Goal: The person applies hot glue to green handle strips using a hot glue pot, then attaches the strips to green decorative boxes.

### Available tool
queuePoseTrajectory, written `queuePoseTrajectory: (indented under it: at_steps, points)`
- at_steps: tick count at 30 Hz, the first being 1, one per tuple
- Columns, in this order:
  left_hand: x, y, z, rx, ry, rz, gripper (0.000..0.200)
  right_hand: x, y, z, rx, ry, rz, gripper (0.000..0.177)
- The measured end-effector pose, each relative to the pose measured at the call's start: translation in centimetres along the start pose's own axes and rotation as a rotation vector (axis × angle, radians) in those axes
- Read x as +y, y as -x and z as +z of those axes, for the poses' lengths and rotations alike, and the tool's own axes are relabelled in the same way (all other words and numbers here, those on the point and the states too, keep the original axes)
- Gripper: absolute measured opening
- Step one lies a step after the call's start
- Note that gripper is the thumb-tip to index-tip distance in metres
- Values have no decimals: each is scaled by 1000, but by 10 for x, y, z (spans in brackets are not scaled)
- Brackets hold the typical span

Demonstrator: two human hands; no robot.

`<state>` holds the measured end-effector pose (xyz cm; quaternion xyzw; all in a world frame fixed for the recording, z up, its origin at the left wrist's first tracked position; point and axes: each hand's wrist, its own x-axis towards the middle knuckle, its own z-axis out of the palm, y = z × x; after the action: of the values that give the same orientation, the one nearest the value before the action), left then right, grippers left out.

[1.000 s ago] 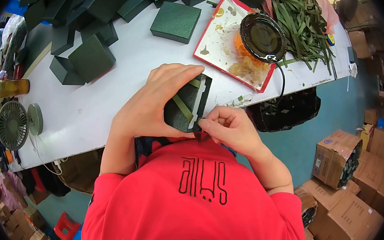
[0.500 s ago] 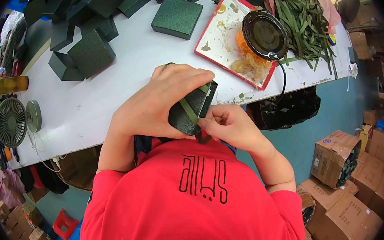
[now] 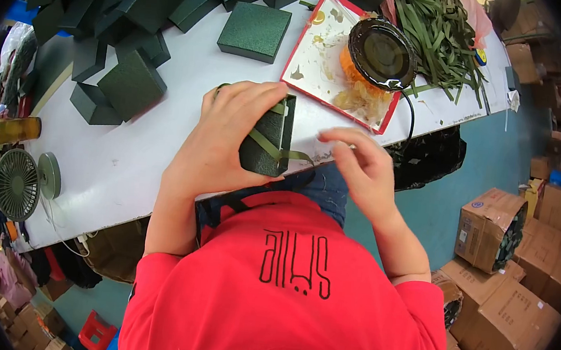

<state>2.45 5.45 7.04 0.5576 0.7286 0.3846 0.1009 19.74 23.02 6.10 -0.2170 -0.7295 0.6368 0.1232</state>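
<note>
My left hand (image 3: 220,135) is wrapped round a small dark green box (image 3: 266,152), held upright over the table's front edge. A green ribbon (image 3: 268,145) runs slantwise across the box, and its loose end sticks out to the right. My right hand (image 3: 363,169) hangs in the air right of the box, apart from it. Its thumb and index finger are spread, the other fingers are partly curled, and nothing shows between them.
On the white table (image 3: 132,167) lie several green boxes (image 3: 254,31) at the back left. A red-edged tray (image 3: 316,50) bears a black-rimmed pot (image 3: 382,53) with a cord. Beyond it is a ribbon heap (image 3: 435,38). A fan (image 3: 16,181) stands left; cartons (image 3: 488,229) stand right.
My right hand has let go of the ribbon's end and moved right, its fingers opening. My left hand has shifted left and slightly up with the box, which now stands straighter.
</note>
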Motion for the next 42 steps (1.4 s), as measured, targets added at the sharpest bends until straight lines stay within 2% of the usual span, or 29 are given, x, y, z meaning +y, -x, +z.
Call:
queuePoseTrajectory:
  at_steps: [1,4,6,9,11,14,18,26,35,42]
  points:
    - [-1,0,0,11,-24,4,97,8,7,-8,-20,121,-137,21]
    - [-1,-1,4,51,-29,3,104,16,26,-6,-441,-250,168,26]
    - [1,-3,7,55,33,10,104,5,21,1,-635,-218,460,31]
    - [5,-5,12,31,85,45,102,28,28,14,-408,-684,436,36]
    - [9,-3,12,-6,84,25,101,22,29,17,-116,-902,465,37]
    - [9,3,7,-47,46,-47,103,29,27,2,69,-1038,424,34]
    - [0,17,3,-24,-10,-104,104,32,23,-20,250,-1059,418,38]
    - [-6,32,-7,6,-24,-212,107,43,16,-40,347,-1036,300,34]
    - [0,22,-1,-83,-44,-96,105,39,-8,-55,328,-799,220,22]
    - [5,14,6,-129,-23,-46,104,30,-32,-70,277,-521,206,23]
